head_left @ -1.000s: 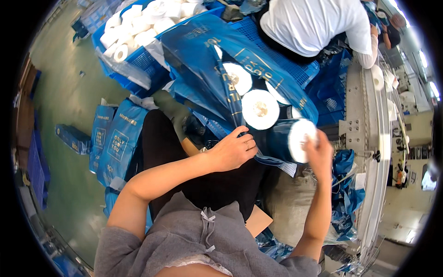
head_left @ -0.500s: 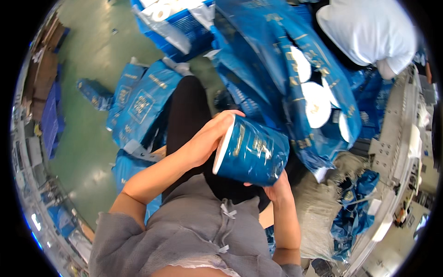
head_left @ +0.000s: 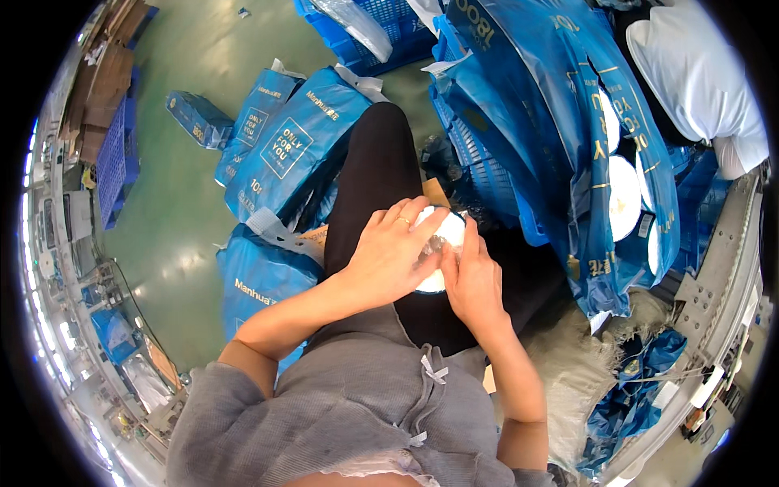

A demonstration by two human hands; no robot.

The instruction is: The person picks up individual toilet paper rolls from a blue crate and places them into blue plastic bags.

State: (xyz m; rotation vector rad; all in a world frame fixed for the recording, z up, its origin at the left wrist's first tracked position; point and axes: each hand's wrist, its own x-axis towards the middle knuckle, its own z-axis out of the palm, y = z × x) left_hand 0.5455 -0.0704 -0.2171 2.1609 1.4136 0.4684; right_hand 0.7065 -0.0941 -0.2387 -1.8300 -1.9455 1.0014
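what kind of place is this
Probably a packing floor in a tissue-roll factory or warehouse. Blue printed packs lie in heaps on a green floor, blue plastic crates stand behind them, and a conveyor frame runs along the right. Both hands, left and right, rest on a white roll.

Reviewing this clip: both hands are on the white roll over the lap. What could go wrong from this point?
The left hand and right hand press on the white roll held over the lap with nothing under it, so a slack grip could likely drop it onto the green floor. The big blue sack of rolls leans close on the right and might slump onto the hands.
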